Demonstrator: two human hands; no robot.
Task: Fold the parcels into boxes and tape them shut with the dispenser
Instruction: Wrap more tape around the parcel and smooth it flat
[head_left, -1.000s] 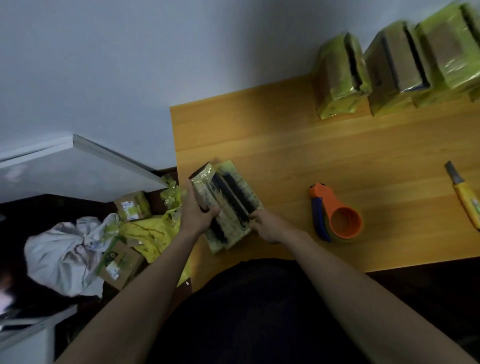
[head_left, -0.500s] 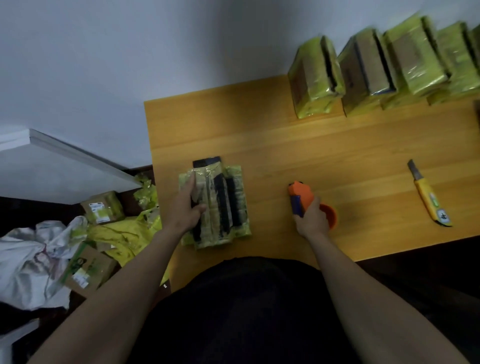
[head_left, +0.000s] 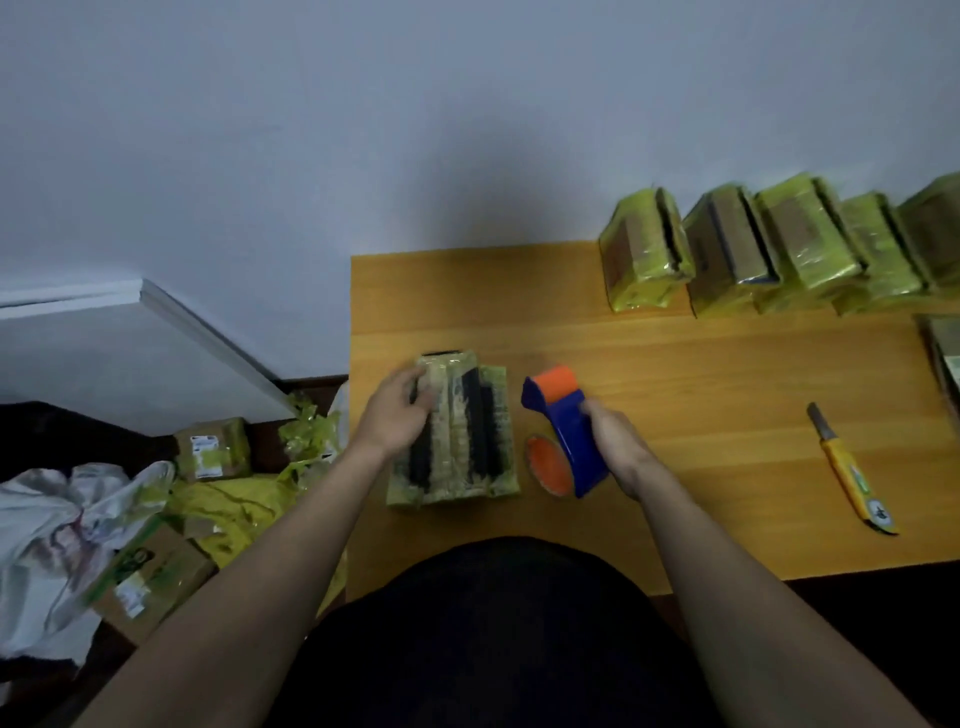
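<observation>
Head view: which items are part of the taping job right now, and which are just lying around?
In use:
- yellow-green wrapped parcel with black stripes, left hand resting on it
- blue and orange tape dispenser, gripped by right hand

Lying about:
- yellow-handled utility knife
- row of yellow-green wrapped boxes at the wall
- wooden table
- cardboard boxes on the floor

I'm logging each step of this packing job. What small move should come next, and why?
Probably bring the dispenser, held in the right hand, over to the parcel: the left hand rests on it, and the dispenser sits just beside it.
</observation>
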